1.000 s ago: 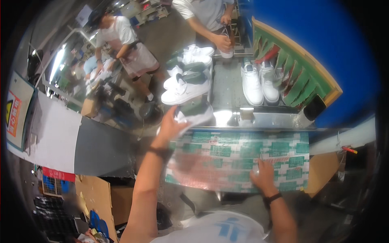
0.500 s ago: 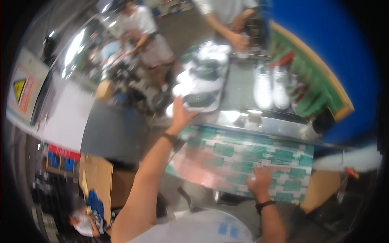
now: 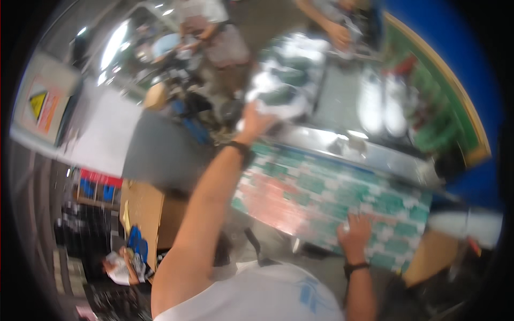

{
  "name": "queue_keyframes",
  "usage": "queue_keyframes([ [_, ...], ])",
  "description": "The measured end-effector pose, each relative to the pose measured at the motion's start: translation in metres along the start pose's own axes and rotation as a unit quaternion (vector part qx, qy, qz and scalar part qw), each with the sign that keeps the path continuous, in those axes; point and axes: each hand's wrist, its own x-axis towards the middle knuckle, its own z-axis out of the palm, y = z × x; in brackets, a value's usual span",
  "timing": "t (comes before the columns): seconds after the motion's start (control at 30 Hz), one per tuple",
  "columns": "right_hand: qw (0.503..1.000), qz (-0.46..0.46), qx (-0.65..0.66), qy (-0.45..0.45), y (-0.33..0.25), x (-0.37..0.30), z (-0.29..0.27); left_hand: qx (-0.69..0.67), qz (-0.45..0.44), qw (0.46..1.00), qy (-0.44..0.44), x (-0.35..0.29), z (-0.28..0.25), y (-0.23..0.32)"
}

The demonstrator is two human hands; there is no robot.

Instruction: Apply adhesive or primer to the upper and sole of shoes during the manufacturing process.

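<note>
White shoes with dark green openings [image 3: 292,77] lie side by side in a bright row, blurred by motion. My left hand [image 3: 256,122] is stretched forward to the nearest white shoe [image 3: 289,109] and closed at its edge; part of its fingers is hidden. My right hand [image 3: 354,232] hangs low over the green, white and red patterned sheet [image 3: 300,187], its fingers curled. A small pale spot shows at those fingers, too blurred to name. Another pair of white shoes [image 3: 370,101] stands farther right, apart from both hands.
A metal ledge [image 3: 326,140] runs between sheet and shoes. Across the worktop is a co-worker's hand [image 3: 338,36]. A green board with a wooden rim [image 3: 455,85] bounds the right. To the left are a grey panel [image 3: 155,144] and a cardboard box [image 3: 142,208].
The view has swung, so the whole scene sits farther right and the worktop higher. My left hand stays at the nearest shoe, and my right hand remains curled over the patterned sheet.
</note>
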Motion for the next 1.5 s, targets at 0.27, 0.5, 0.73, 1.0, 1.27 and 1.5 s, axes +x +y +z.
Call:
queue_keyframes([
  [0.27, 0.999, 0.036, 0.030, -0.020, 0.003, 0.013, 0.007, -0.120, 0.220, 0.967, -0.052, 0.010, 0.072, 0.196],
  [0.5, 0.997, 0.045, 0.055, -0.006, -0.008, 0.010, 0.009, -0.285, -0.015, 0.884, -0.370, 0.119, 0.226, 0.271],
  [0.73, 0.997, 0.042, 0.058, -0.025, -0.004, 0.008, 0.013, -0.361, -0.021, 0.899, -0.247, 0.127, 0.226, 0.251],
  [1.0, 0.997, 0.047, 0.055, -0.006, -0.006, 0.014, 0.010, -0.585, -0.060, 0.786, -0.189, 0.054, 0.086, 0.197],
  [1.27, 0.998, 0.031, 0.056, 0.018, -0.002, 0.003, 0.016, -0.274, -0.161, 0.929, -0.191, -0.212, -0.026, 0.178],
  [1.5, 0.999, 0.018, 0.026, -0.015, -0.005, -0.021, 0.004, -0.246, -0.158, 0.940, -0.179, -0.341, 0.006, 0.154],
])
